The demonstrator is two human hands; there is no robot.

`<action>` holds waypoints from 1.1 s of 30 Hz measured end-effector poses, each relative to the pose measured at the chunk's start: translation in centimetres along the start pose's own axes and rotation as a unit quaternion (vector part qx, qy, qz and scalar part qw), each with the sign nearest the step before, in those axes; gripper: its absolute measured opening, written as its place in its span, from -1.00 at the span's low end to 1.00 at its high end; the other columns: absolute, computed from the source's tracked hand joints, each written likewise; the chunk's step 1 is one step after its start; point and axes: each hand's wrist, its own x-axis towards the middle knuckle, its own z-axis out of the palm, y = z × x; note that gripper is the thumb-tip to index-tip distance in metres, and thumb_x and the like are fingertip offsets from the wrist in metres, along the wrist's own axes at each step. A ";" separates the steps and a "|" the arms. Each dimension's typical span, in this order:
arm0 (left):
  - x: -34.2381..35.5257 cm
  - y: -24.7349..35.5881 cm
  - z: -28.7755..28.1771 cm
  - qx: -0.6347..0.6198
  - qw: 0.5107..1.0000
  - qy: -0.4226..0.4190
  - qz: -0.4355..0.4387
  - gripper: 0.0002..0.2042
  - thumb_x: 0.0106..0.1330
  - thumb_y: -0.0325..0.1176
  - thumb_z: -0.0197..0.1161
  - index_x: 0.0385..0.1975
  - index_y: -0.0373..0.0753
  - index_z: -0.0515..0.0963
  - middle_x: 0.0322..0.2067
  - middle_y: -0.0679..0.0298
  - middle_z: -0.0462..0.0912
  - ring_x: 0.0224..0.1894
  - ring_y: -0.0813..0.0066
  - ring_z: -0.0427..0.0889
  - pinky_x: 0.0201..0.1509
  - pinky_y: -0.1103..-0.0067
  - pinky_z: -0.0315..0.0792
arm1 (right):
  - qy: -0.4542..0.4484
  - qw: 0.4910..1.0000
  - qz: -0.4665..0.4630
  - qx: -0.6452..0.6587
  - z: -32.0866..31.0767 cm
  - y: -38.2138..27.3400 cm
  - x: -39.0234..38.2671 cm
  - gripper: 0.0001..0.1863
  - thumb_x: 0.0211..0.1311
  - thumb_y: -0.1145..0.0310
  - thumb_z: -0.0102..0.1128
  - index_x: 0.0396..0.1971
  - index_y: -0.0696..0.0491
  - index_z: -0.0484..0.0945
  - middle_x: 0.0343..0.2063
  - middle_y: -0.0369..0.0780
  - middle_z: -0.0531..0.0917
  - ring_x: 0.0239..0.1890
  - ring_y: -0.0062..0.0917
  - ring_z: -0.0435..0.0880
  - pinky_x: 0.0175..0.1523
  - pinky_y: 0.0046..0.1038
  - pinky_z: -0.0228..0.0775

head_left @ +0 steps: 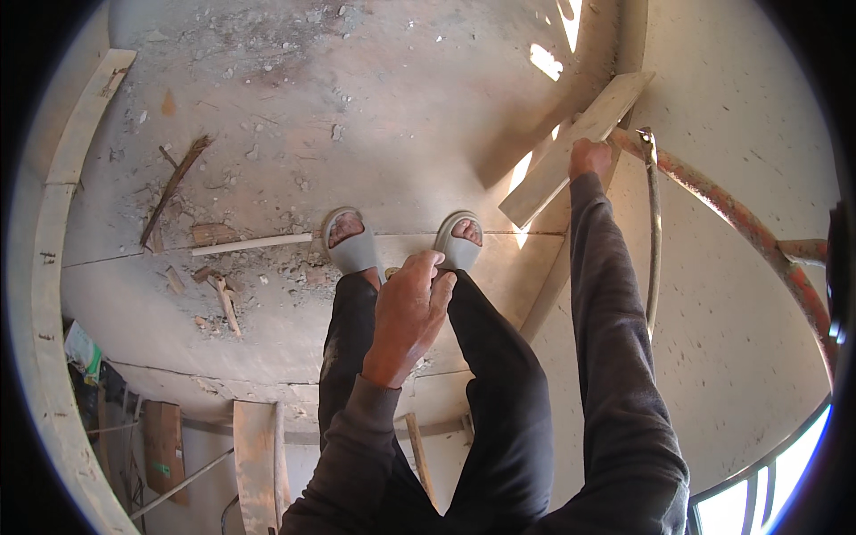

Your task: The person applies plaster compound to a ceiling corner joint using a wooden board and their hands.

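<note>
My right hand (590, 159) reaches forward on the right with fingers closed on a pale wooden plank (530, 198), which lies at a slant beside a curved wall. My left hand (419, 308) hangs over my legs, fingers curled; whatever they hold, if anything, is hidden. Right of the plank stand a thin rusty-looking pole (652, 241) and a curved metal tube (740, 209) with flaking orange paint. My feet, in grey slides (351, 251), stand on a dusty floor.
Broken wood (174, 192), a pale strip (250, 243) and rubble (223, 276) litter the floor at left. A long board with nails (49, 285) runs along the left edge. Boards (254, 464) and rods stand behind me. A bright barred opening (749, 481) shows at lower right.
</note>
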 end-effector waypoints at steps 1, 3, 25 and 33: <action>0.0 -0.1 0.1 0.003 1.000 -0.002 0.000 -0.74 0.31 -0.33 0.20 -0.10 -0.36 0.48 -0.23 -0.06 0.62 -0.21 0.02 0.64 -0.12 0.27 0.46 | -0.013 1.000 -0.006 -0.005 0.3 0.0 0.5 -0.64 -0.04 0.35 0.13 -0.34 0.36 0.61 -0.23 0.19 0.65 -0.09 0.03 0.63 0.05 -0.18 0.45; 0.4 0.1 0.1 0.006 1.000 -0.007 0.007 -0.73 0.31 -0.34 0.20 -0.10 -0.36 0.47 -0.23 -0.06 0.61 -0.21 0.02 0.64 -0.12 0.27 0.46 | -0.031 0.999 -0.018 -0.016 0.4 -0.1 2.6 -0.65 -0.09 0.38 0.18 -0.33 0.35 0.62 -0.25 0.19 0.66 -0.06 0.00 0.62 0.06 -0.25 0.43; 1.7 1.3 -0.9 0.026 1.000 -0.007 0.011 -0.73 0.31 -0.32 0.20 -0.09 -0.34 0.48 -0.20 -0.03 0.62 -0.19 0.05 0.65 -0.11 0.28 0.46 | -0.030 0.997 -0.066 -0.029 2.5 0.7 2.4 -0.65 -0.11 0.30 0.18 -0.35 0.26 0.61 -0.29 0.15 0.66 -0.16 0.05 0.63 0.00 -0.14 0.46; 1.3 0.7 -1.0 0.031 0.999 0.000 0.012 -0.73 0.31 -0.33 0.19 -0.09 -0.35 0.48 -0.20 -0.04 0.62 -0.19 0.06 0.65 -0.12 0.28 0.46 | 0.003 1.000 -0.018 -0.005 2.4 0.1 -0.3 -0.67 -0.09 0.32 0.19 -0.32 0.23 0.62 -0.24 0.14 0.66 -0.15 0.01 0.65 0.02 -0.15 0.47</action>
